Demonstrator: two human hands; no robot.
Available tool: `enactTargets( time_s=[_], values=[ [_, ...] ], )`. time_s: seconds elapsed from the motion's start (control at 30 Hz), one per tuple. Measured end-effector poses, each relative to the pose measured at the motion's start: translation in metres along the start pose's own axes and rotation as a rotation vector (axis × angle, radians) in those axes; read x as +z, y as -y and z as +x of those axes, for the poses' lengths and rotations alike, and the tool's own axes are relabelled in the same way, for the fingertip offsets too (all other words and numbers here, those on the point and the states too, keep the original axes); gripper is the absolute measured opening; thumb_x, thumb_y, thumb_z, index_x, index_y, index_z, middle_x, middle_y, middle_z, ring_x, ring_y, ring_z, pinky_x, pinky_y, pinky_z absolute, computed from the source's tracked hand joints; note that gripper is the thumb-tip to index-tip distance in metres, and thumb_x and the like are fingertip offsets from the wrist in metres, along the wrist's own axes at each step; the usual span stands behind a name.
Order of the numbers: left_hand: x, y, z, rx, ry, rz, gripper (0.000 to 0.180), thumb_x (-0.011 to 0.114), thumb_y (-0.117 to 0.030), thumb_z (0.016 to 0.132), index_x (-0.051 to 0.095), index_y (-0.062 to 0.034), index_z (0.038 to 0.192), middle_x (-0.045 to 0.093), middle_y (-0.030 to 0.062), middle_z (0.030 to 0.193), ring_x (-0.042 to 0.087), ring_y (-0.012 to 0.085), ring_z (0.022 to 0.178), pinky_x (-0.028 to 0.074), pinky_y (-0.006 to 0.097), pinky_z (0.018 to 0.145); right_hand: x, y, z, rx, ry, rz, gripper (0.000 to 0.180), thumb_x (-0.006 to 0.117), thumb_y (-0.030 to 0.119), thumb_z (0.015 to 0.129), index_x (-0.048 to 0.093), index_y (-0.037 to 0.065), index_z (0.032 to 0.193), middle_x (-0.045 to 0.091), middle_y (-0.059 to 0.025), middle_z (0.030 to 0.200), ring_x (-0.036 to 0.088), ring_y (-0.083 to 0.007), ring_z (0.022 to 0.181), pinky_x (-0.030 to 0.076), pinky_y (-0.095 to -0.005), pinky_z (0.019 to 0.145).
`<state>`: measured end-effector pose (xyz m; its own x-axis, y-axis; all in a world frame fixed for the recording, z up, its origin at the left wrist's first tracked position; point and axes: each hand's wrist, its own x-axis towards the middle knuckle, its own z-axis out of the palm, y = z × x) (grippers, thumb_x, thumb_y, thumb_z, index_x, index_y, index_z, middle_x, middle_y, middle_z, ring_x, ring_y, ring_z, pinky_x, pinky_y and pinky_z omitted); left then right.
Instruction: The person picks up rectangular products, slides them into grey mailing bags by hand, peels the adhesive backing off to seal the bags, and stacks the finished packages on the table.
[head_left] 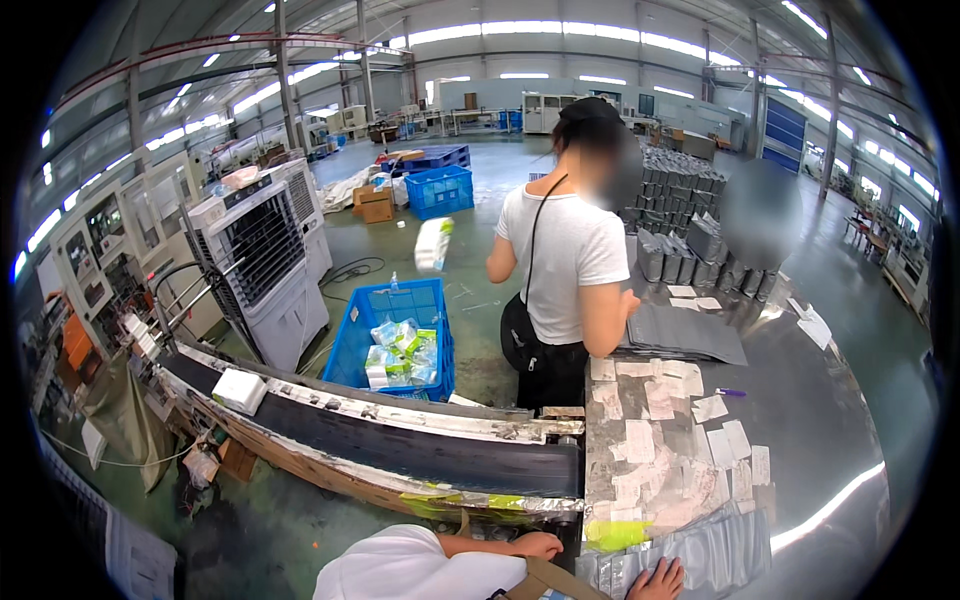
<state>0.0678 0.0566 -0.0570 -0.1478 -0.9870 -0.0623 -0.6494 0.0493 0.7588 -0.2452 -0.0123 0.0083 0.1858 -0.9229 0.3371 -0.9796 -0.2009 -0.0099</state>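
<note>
The right hand (657, 580) lies flat, fingers spread, on grey plastic bags (722, 550) at five o'clock; slick film could slide under uneven pressure. The left hand (538, 545) looks curled, its hold unclear, near the conveyor belt (480, 457), which, if running, could pinch it.

Grey plastic bags (725, 550): 1 overlapping batch, surfaces glossy and creased. Batch lies flat along the near edge of the metal table (815, 430), toward its left side. Bag count not discernible.
</note>
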Motion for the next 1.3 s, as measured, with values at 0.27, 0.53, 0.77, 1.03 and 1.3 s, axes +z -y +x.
enactTargets(
  time_s=[0.27, 0.53, 0.77, 1.03, 1.3],
  values=[
    [0.015, 0.009, 0.021, 0.078, 0.132, 0.015, 0.020, 0.058, -0.016, 0.083, 0.069, -0.0041, 0.095, 0.068, 0.0161, 0.094, 0.065, 0.0357, 0.090, 0.052, 0.045, 0.080, 0.012, -0.002, -0.001, -0.036, -0.060, 0.175, 0.045, 0.058, 0.024, 0.089, 0.055, 0.002, 0.128, 0.048, -0.0218, 0.140, 0.043, -0.0407, 0.128, 0.033, -0.0514, 0.105],
    [0.002, -0.004, 0.010, 0.005, 0.053, 0.015, 0.019, 0.056, -0.015, 0.084, 0.069, -0.0046, 0.093, 0.067, 0.0148, 0.095, 0.064, 0.0347, 0.090, 0.051, 0.044, 0.080, 0.019, -0.002, -0.003, 0.000, -0.007, 0.134, 0.045, 0.053, 0.025, 0.090, 0.055, 0.009, 0.131, 0.045, -0.0143, 0.145, 0.039, -0.0364, 0.132, 0.029, -0.0518, 0.106],
    [0.001, -0.005, -0.001, -0.021, 0.007, -0.009, 0.018, 0.056, -0.014, 0.083, 0.069, -0.0047, 0.091, 0.067, 0.0149, 0.093, 0.064, 0.0355, 0.089, 0.051, 0.045, 0.079, 0.027, -0.004, -0.003, -0.022, 0.049, 0.130, 0.049, 0.050, 0.030, 0.094, 0.048, 0.009, 0.138, 0.039, -0.0135, 0.150, 0.034, -0.0381, 0.136, 0.026, -0.0554, 0.108],
    [-0.018, -0.026, -0.008, 0.072, -0.138, -0.065, 0.016, 0.055, -0.015, 0.084, 0.067, -0.0049, 0.084, 0.065, 0.0153, 0.087, 0.063, 0.0361, 0.086, 0.051, 0.046, 0.076, 0.030, -0.019, 0.003, -0.097, 0.149, 0.219, 0.060, 0.059, 0.031, 0.087, 0.045, 0.007, 0.140, 0.035, -0.0177, 0.151, 0.033, -0.0403, 0.137, 0.026, -0.0552, 0.108],
    [-0.220, -0.035, -0.059, -0.057, -0.625, 0.303, 0.025, 0.053, -0.007, 0.085, 0.065, -0.0070, 0.108, 0.064, 0.0145, 0.113, 0.059, 0.0351, 0.107, 0.046, 0.044, 0.095, 0.010, -0.026, 0.003, -0.048, 0.057, 0.519, 0.059, 0.066, 0.008, 0.081, 0.045, -0.003, 0.135, 0.037, -0.0264, 0.146, 0.035, -0.0432, 0.135, 0.028, -0.0473, 0.113]
  ],
)
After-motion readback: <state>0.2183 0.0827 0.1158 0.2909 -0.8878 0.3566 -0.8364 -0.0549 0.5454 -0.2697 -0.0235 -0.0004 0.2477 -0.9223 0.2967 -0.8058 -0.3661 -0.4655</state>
